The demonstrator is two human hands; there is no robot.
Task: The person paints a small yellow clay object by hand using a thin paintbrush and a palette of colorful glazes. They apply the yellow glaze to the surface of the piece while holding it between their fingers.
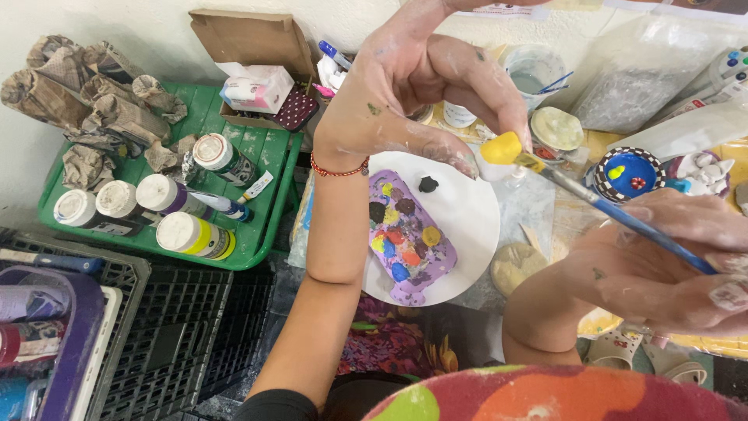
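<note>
Two hands are raised over a crowded work surface, where little open room is left: a white plate [467, 226] fills the middle, and clutter presses in from the green tray [269, 226] on the left and from the containers along the far edge. A small yellow piece [501, 148] is pinched between the fingertips of the left hand [421, 86], just above the plate's far rim. It is rounded, glossy and bright yellow. A blue-handled paintbrush [623, 218] is clamped in the closed right hand [670, 265], its tip touching the yellow piece. On the plate lie a purple palette [409, 238] dotted with coloured paint and a small black blob [428, 184]. Paint bottles [164, 210] are laid in the tray beside crumpled newspaper [93, 109], and a blue painted dish [627, 173] stands just beyond the brush.
</note>
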